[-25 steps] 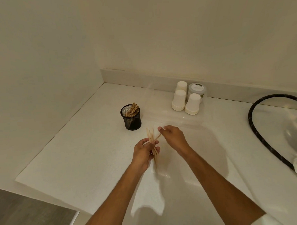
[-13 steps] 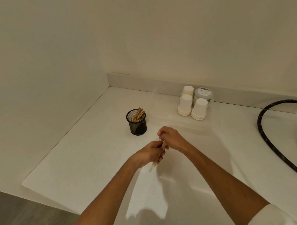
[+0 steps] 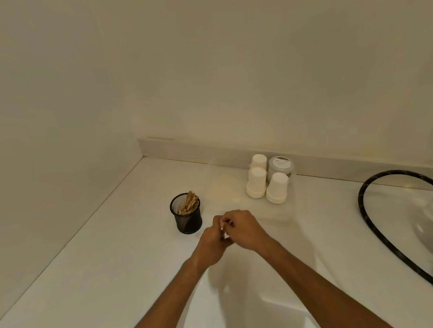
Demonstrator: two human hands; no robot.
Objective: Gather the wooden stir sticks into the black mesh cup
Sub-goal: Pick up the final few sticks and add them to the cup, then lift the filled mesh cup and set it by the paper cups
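Sticks now hidden | hands (image 3: 226, 234) clasped together | beside mesh cup (image 3: 187, 218)

Left hand (image 3: 212, 245) and right hand (image 3: 242, 229) together, fingers curled.

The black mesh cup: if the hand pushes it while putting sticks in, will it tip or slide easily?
The black mesh cup is probably light, since its wall is open mesh and it holds only thin wooden stir sticks. It may slide on the smooth white counter. The sticks lean to one side above the rim, so a push near the top could perhaps tip it.
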